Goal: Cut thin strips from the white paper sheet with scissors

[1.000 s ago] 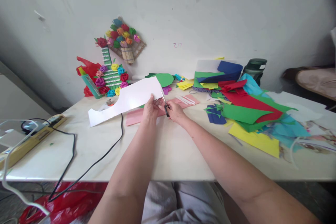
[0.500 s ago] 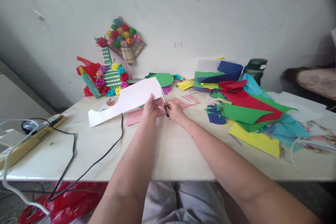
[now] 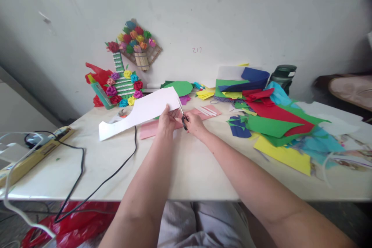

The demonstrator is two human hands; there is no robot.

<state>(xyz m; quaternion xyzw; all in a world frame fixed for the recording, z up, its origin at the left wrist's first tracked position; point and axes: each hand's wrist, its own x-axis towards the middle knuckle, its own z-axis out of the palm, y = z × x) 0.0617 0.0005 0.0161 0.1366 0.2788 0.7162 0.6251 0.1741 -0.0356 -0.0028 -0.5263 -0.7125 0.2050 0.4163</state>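
My left hand (image 3: 166, 120) pinches the lower right part of a white paper sheet (image 3: 151, 106), its thumb on top. The sheet has a curved cut-out on its left side and is held above the table. In my right hand (image 3: 194, 123) is a pair of scissors (image 3: 184, 120) with dark handles, fingers closed round them. Their blades point up and away, along the sheet's right edge. Beneath the hands lies a pink paper strip (image 3: 149, 130), with several thin white strips (image 3: 207, 111) on its right end.
On the left stand a green glue bottle (image 3: 100, 92) and a flower-decorated guitar shape (image 3: 123, 81). A black cable (image 3: 116, 168) crosses the table from a power strip (image 3: 35, 155). Coloured paper (image 3: 273, 127) is heaped at right, before a dark green bottle (image 3: 282, 75).
Almost nothing differs. The white sheet has dipped very slightly at its top edge; both hands and the scissors stay in nearly the same place.
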